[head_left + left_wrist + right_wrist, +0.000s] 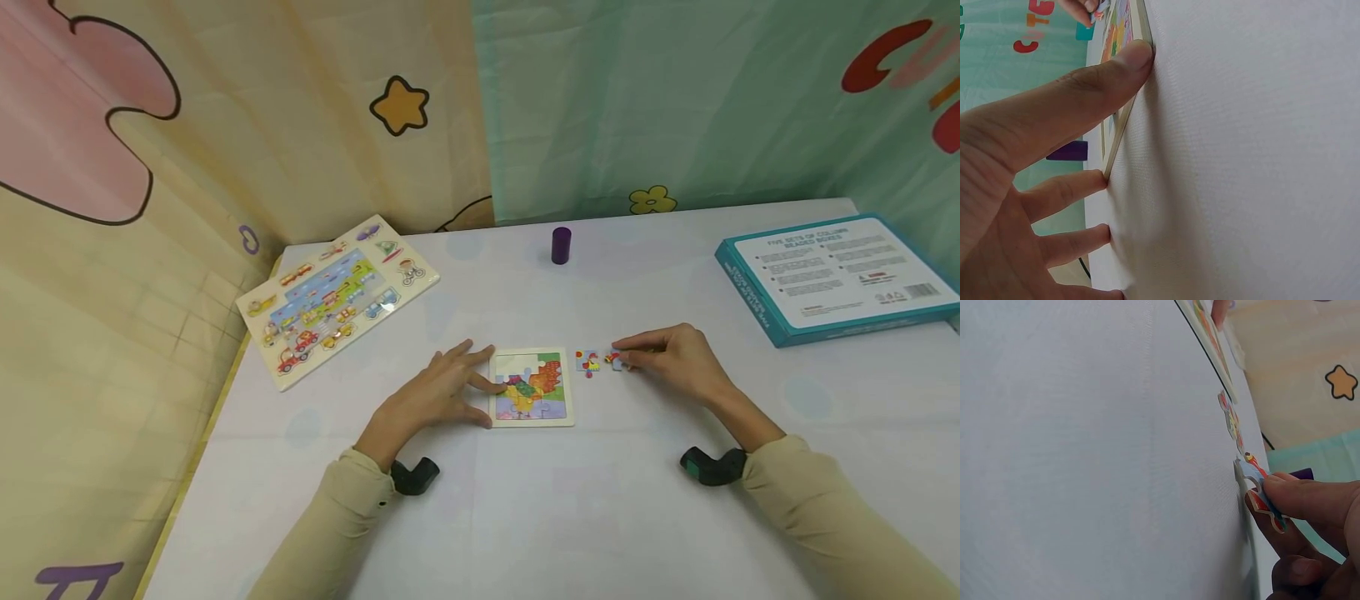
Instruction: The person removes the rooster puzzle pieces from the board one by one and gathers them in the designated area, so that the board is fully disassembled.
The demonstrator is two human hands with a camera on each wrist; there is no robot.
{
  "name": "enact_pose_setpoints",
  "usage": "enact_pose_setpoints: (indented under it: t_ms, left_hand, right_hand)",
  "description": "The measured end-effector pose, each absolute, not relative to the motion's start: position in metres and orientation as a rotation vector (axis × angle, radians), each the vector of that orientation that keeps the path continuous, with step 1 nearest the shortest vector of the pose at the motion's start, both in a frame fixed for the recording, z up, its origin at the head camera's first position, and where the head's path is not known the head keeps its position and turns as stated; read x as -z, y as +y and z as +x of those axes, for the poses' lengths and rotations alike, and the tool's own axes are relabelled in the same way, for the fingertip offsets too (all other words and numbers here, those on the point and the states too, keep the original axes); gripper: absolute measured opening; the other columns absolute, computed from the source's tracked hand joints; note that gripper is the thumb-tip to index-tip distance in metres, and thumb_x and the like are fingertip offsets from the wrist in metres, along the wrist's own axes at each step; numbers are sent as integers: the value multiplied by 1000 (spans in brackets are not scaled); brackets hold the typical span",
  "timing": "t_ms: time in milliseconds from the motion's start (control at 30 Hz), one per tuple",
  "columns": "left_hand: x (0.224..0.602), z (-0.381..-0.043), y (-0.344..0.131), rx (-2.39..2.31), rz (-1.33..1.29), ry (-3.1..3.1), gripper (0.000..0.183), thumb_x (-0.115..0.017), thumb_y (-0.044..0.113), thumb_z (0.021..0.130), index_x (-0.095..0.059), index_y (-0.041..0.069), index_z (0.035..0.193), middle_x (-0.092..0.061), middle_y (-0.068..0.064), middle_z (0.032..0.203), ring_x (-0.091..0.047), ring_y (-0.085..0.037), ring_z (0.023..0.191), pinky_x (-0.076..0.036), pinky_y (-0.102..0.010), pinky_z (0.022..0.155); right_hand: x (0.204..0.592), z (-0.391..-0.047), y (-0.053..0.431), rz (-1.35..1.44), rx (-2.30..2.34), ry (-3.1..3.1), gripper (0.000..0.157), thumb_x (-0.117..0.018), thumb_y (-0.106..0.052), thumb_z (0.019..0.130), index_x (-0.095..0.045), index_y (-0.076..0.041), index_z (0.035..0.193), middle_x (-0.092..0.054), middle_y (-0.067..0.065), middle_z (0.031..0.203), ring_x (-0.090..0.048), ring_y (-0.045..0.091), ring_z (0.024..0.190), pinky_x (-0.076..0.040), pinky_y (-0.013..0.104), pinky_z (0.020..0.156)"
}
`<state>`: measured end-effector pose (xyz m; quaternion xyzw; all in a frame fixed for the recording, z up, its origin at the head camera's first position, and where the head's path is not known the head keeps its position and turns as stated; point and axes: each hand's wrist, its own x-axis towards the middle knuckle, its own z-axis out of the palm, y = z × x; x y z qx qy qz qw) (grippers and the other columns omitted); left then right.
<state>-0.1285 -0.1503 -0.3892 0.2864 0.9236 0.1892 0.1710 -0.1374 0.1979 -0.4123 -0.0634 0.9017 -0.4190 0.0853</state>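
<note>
A small jigsaw puzzle in a pale wooden tray [570,404] lies flat on the table, partly filled with a bird picture; the bare backing shows at its upper left. My left hand [438,392] rests against the tray's left side with fingers spread; the thumb [1132,56] touches the edge near one corner. Right of the tray, my right hand [678,362] pinches a blue and red puzzle piece [1251,470] between thumb and fingers, tilted up close over the table. Another loose puzzle piece [587,362] lies between the tray and that hand.
At the back left is a wooden vehicle puzzle board [307,302]. A dark purple cylinder [561,246] stands upright near the back edge. A teal and white box [840,275] lies at the right. Printed curtains [637,100] hang behind the table.
</note>
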Motion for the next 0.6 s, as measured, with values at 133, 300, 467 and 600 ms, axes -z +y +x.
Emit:
enact_pose_setpoints:
  t_ms: [133,300,467,600]
  left_hand:
    - [389,-128,-150,-543,803,2619,52,-90,31,69,-73,21,118,-38,-10,154,-18,-40,147,-17,-70,109]
    - [389,-128,-150,-551,798,2617,53,-90,31,69,-73,21,118,-38,-9,154,-18,-40,147,-16,-70,109]
    - [389,-128,-150,-555,805,2619,53,-89,31,69,-73,21,118,-38,-10,154,-18,-40,147,-16,-70,109]
    - [389,-128,-150,-553,809,2624,53,-90,31,69,-73,21,118,-39,-10,154,-18,-40,147,-16,-70,109]
  right_hand:
    - [413,-137,197,-188,1254,2684,22,-68,-12,91,-76,-7,111,-75,1,84,-59,22,96,-46,20,70]
    - [410,-137,193,-170,1193,2733,21,-71,-15,89,-77,-9,108,-75,9,97,-59,24,98,-46,26,71]
    - [408,-138,188,-190,1135,2810,21,-75,-15,86,-78,-8,105,-70,17,110,-58,33,107,-45,41,81]
    - [409,-139,187,-198,1118,2836,20,-75,-14,85,-78,-7,104,-70,17,107,-59,35,106,-45,48,86]
